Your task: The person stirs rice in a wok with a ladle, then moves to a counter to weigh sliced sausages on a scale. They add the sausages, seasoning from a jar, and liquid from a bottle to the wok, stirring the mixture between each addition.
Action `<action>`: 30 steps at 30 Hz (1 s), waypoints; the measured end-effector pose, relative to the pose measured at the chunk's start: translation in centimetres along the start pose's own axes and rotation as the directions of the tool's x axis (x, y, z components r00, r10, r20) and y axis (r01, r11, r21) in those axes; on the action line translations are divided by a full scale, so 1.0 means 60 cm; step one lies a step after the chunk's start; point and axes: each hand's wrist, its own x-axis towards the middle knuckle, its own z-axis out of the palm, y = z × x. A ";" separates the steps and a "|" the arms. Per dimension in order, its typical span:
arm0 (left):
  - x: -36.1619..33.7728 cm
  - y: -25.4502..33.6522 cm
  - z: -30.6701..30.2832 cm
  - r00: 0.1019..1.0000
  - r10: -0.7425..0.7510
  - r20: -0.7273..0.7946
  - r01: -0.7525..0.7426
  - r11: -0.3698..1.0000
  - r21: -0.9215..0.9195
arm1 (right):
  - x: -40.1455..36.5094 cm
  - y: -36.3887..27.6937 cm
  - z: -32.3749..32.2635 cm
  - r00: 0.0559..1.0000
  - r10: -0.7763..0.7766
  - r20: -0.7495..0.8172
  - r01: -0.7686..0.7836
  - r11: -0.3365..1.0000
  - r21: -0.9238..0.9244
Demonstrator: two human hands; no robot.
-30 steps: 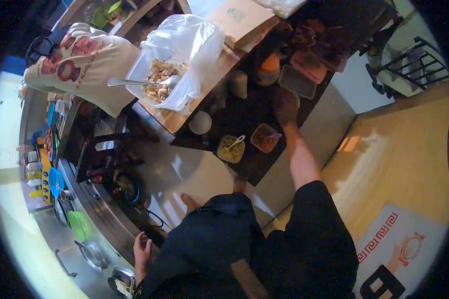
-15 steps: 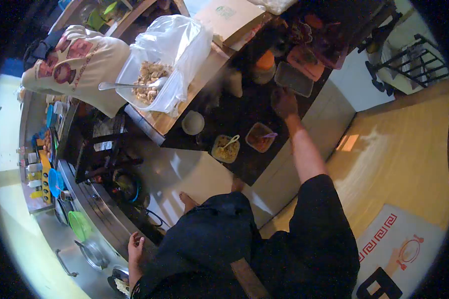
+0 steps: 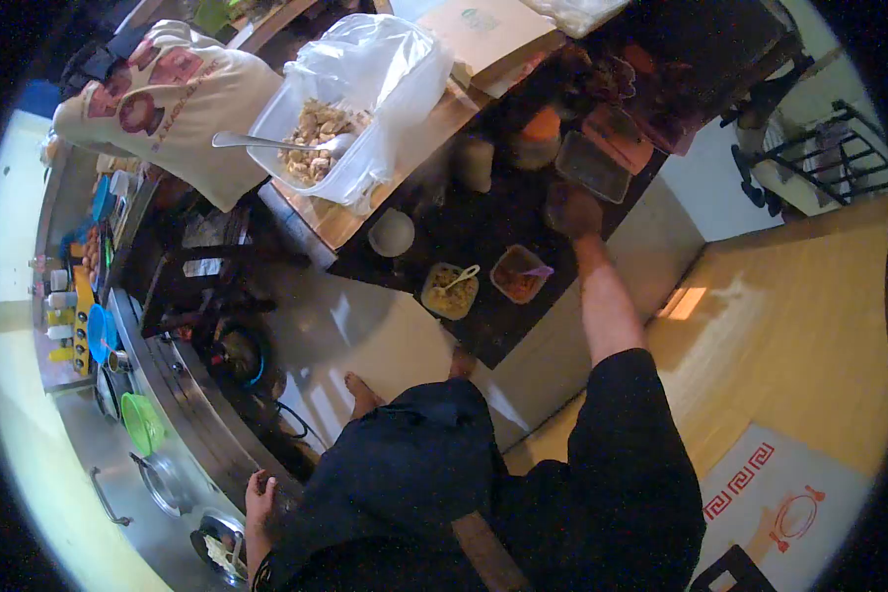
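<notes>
Sitting just beyond right hand (image 3: 572,210), clear tub (image 3: 593,167), on dark table (image 3: 464,229)

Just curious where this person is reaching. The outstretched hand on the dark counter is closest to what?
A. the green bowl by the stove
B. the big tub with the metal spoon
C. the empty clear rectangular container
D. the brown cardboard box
C: the right hand lies on the dark counter right beside the empty clear container; the tub with the metal spoon sits well away from it.
</notes>
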 end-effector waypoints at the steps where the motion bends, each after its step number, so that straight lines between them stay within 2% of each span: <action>1: -0.008 -0.004 -0.001 1.000 -0.005 -0.005 0.005 1.000 -0.002 | 0.003 0.006 0.011 0.999 0.036 0.023 -0.036 0.999 0.000; 3: -0.027 0.034 -0.005 0.994 -0.098 0.038 0.104 0.974 -0.200 | -0.001 -0.008 -0.017 1.000 0.011 -0.010 -0.011 1.000 -0.013; 4: -0.029 0.042 -0.009 0.994 -0.103 0.035 0.108 0.974 -0.202 | -0.003 -0.017 -0.030 0.999 -0.009 -0.045 0.008 1.000 -0.029; 6: -0.033 0.056 -0.011 0.991 -0.135 0.006 0.135 0.990 -0.042 | -0.002 -0.007 -0.030 0.999 -0.030 -0.040 0.030 0.999 0.010; 7: -0.033 0.053 -0.010 0.990 -0.140 0.006 0.140 0.989 -0.043 | -0.001 0.000 -0.032 0.998 -0.047 -0.038 0.049 0.998 0.048; 8: -0.031 0.048 -0.011 0.990 -0.143 0.012 0.143 0.981 -0.130 | 0.005 0.018 -0.016 0.998 -0.050 -0.035 0.052 0.998 0.048; 9: -0.028 0.047 -0.011 0.989 -0.144 0.018 0.144 0.966 -0.216 | 0.016 0.046 0.019 0.992 -0.064 -0.111 0.061 0.998 -0.032; 10: -0.027 0.073 -0.020 0.993 -0.109 0.053 0.113 0.990 -0.084 | 0.027 0.067 0.035 0.986 -0.076 -0.147 0.066 0.995 -0.073; 11: -0.022 0.079 -0.019 0.992 -0.111 0.055 0.116 0.989 -0.087 | 0.038 0.088 0.051 0.979 -0.088 -0.183 0.068 0.991 -0.115; 12: -0.018 0.081 -0.018 0.995 -0.100 0.027 0.102 0.990 -0.097 | 0.046 0.096 0.046 0.973 0.102 -0.209 -0.002 0.903 0.430; 13: -0.014 0.082 -0.018 0.996 -0.087 -0.002 0.087 0.990 -0.108 | 0.050 0.101 0.044 0.967 0.187 -0.172 -0.028 0.749 0.662; 14: -0.007 0.080 -0.020 0.996 -0.087 0.000 0.086 0.990 -0.113 | 0.054 0.100 0.035 0.953 0.272 -0.133 -0.035 0.538 0.843; 16: 0.009 0.071 -0.028 0.997 -0.075 0.007 0.075 0.995 -0.064 | 0.049 0.070 -0.014 0.852 0.493 0.174 -0.283 0.156 0.946; 17: 0.017 0.071 -0.026 0.998 -0.067 0.010 0.068 0.997 -0.042 | 0.045 0.057 -0.032 0.855 0.491 0.166 -0.278 0.164 0.946; 19: 0.025 0.100 -0.024 0.995 -0.097 0.017 0.099 0.989 -0.111 | 0.036 0.039 -0.062 0.764 0.573 0.296 -0.238 -0.176 0.955; 20: 0.031 0.108 -0.026 0.997 -0.079 0.025 0.080 0.995 -0.053 | 0.033 0.039 -0.069 0.767 0.573 0.288 -0.234 -0.167 0.958; 21: 0.034 0.107 -0.028 0.998 -0.061 0.034 0.061 0.998 0.005 | 0.028 0.036 -0.075 0.755 0.580 0.306 -0.184 -0.260 0.948; 22: 0.048 0.073 -0.026 1.000 0.013 0.015 -0.013 0.998 -0.057 | 0.022 0.029 -0.078 0.745 0.581 0.327 -0.132 -0.353 0.926; 23: 0.060 0.062 -0.024 1.000 0.011 0.011 -0.010 0.998 -0.065 | 0.008 0.024 -0.081 0.750 0.576 0.326 -0.134 -0.350 0.927; 25: 0.084 0.060 -0.036 0.987 -0.146 0.062 0.151 0.986 -0.072 | -0.021 0.013 -0.086 0.818 0.453 0.355 -0.095 -0.501 0.860; 27: 0.087 0.103 -0.043 1.000 -0.029 0.000 0.029 0.999 -0.026 | -0.068 -0.016 -0.096 0.928 0.209 0.308 -0.128 -0.597 0.792; 29: 0.121 0.050 -0.057 0.980 0.189 -0.067 -0.184 0.980 0.074 | -0.120 -0.072 -0.113 0.969 -0.144 0.202 -0.246 -0.663 0.707; 30: 0.143 0.025 -0.066 0.993 0.103 -0.063 -0.103 0.995 -0.004 | -0.149 -0.109 -0.122 0.948 -0.275 0.159 -0.308 -0.669 0.677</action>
